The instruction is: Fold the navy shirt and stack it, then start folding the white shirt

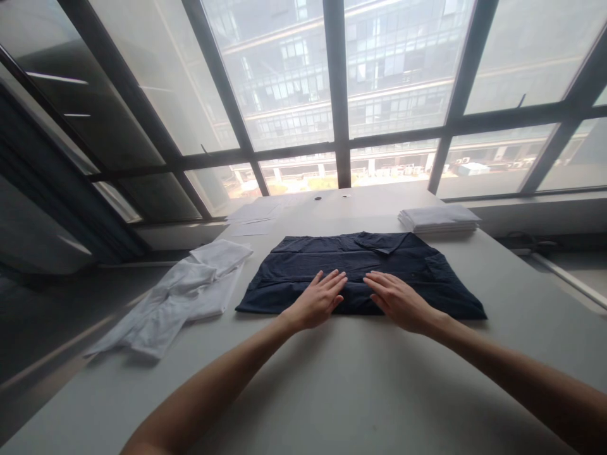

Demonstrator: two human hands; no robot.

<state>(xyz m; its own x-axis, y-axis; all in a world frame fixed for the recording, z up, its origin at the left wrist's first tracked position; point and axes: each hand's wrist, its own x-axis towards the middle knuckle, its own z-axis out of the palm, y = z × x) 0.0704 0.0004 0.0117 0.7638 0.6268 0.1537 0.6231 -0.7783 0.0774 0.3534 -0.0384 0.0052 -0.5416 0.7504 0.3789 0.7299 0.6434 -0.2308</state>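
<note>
A dark navy garment (303, 265) lies folded and spread flat across the middle of the table; a small flap shows near its far edge. My left hand (318, 298) rests on the garment's near half, fingers stretched out and pointing away from me. Just to the right, my right hand (397, 299) lies on the same cloth with its fingers extended and angled inward. A narrow strip of navy fabric shows between the two hands. Neither hand grips anything. The fabric under both palms is hidden.
On the left, a rumpled white garment (190, 287) hangs partly over the table's edge. Folded white cloths (439, 218) are stacked at the back right. Sheets of white paper (253, 218) lie at the back left. Large windows (284, 76) stand behind the white table (351, 385).
</note>
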